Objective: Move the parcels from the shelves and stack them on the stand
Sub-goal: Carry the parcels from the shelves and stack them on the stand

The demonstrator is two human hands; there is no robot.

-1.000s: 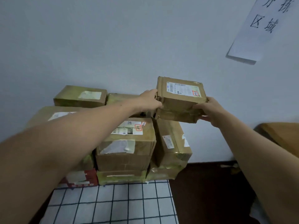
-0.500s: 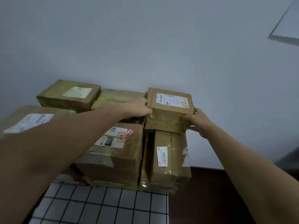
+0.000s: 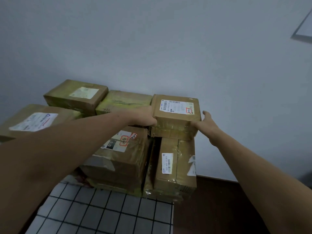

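Stand (image 3: 108, 215): checked cover; carries the whole stack.
Parcels: six counted on the stand, brown and taped; lower layer partly hidden.
Upright parcel (image 3: 175, 166): one, on end at the stand's right rear.
Top parcel (image 3: 175, 115): one, label up, lying on the upright parcel.
Left hand (image 3: 145, 117): gripping the top parcel's left side.
Right hand (image 3: 205, 124): flat against its right front corner, thumb lifted.
Hands: apart, parcel between.
Wall (image 3: 152, 39): directly behind the stand.

My left hand (image 3: 145, 116): fingers lost behind the top parcel (image 3: 175, 119) | my right hand (image 3: 205, 123): fingertips hidden at its right corner | parcel's label print too small to read | large box (image 3: 33, 120) cut by left edge | wall sheet (image 3: 303, 31) cropped at right | checked cover (image 3: 109, 213) runs off the bottom
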